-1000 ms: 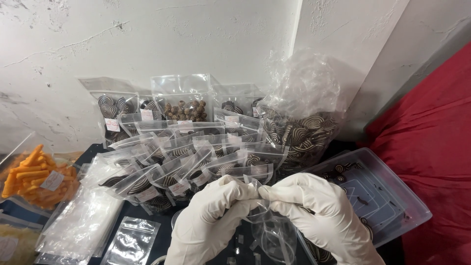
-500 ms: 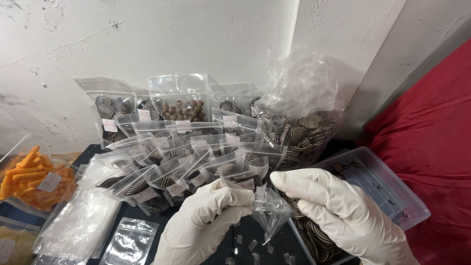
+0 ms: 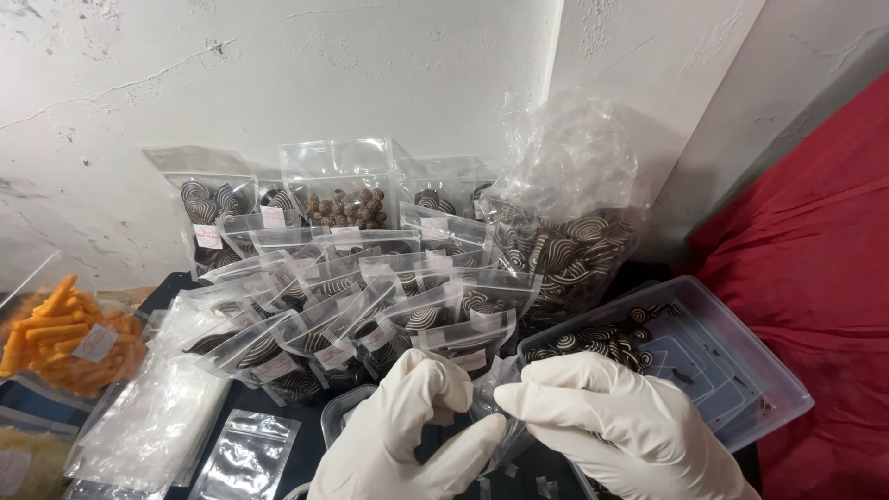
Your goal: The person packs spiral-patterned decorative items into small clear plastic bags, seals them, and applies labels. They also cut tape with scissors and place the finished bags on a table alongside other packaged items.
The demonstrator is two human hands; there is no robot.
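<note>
Both gloved hands, left hand (image 3: 407, 440) and right hand (image 3: 616, 426), are pinching a small clear bag (image 3: 495, 407) between fingertips, just beside the tray (image 3: 741, 370) rim, packed pouches (image 3: 370, 315) crowding ahead.

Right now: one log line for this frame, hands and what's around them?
left hand: pinching small clear pouch | right hand: pinching same pouch | behind: filled pouches, big swirl-cookie bag | right: clear tray

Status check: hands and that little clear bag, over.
Left hand and right hand both pinching small clear bag. Filled packets stacked just beyond. Nothing between.
</note>
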